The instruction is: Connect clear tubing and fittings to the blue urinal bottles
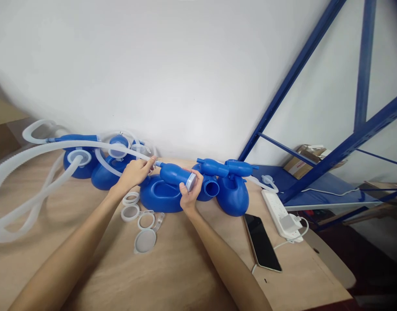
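My right hand [191, 196] grips the wide end of a blue tapered plastic tube piece [174, 173], around its pale translucent cap [191, 182]. At its narrow end, my left hand [137, 172] is closed in a pinch on a whitish corrugated hose [127, 150], close to the blue nozzle. How far the hose sits on the nozzle is hidden by my fingers. The hose loops away to the left. Under the piece lies a blue plastic jug [159, 196] with a handle opening. White rings [146, 220] and a round translucent lid [145, 240] lie nearer me.
Several blue bottles, one with a hose fitted [80, 166], stand along the wall at left. Blue tapered pieces [214, 167] rest on a round blue bottle [232, 196] at right. A phone [262, 242], a power strip [278, 214] and a blue metal shelf [315, 190] are at right.
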`<state>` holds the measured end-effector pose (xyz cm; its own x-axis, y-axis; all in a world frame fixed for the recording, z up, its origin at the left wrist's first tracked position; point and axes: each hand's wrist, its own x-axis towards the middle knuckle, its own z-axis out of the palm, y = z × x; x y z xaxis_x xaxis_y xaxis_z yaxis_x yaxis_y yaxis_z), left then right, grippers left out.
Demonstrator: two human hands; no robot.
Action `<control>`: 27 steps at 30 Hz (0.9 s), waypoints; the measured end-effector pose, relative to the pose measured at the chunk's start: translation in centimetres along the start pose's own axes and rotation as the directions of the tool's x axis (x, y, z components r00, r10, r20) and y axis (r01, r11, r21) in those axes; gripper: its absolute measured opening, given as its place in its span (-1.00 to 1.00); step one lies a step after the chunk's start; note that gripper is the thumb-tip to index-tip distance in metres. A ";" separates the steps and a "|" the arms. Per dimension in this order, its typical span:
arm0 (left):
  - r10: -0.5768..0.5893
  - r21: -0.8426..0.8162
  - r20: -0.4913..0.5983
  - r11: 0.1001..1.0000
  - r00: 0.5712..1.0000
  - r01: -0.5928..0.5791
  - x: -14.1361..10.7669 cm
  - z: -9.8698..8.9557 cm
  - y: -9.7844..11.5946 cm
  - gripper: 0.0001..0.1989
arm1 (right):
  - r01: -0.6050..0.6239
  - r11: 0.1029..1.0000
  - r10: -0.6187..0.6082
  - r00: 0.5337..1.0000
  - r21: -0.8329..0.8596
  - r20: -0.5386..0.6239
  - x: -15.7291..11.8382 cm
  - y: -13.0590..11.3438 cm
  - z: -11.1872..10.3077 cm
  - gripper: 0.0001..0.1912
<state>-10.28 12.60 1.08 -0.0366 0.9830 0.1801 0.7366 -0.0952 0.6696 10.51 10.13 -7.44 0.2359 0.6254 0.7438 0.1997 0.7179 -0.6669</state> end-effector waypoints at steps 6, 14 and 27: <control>0.041 0.086 0.036 0.995 0.999 -0.044 -0.6 -0.4 0.6 -0.26 | -0.192 0.981 0.188 0.972 -0.015 -0.140 0.1 0.2 0.1 -0.47; 0.058 0.196 0.061 0.978 0.996 -0.069 -1.9 -1.6 2.2 -0.28 | -0.116 0.992 0.107 0.985 -0.058 -0.134 2.0 -1.3 -0.7 -0.48; 0.182 0.009 -0.327 0.982 0.927 -0.189 -6.2 -3.4 6.8 -0.42 | -0.035 0.999 0.032 0.978 -0.008 -0.206 4.5 -7.1 -1.7 -0.47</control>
<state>-7.31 5.36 6.95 -0.1211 0.8429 0.5243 0.7360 -0.2781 0.6172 11.80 7.30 0.60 0.4327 0.5720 0.6969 0.1990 0.6933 -0.6926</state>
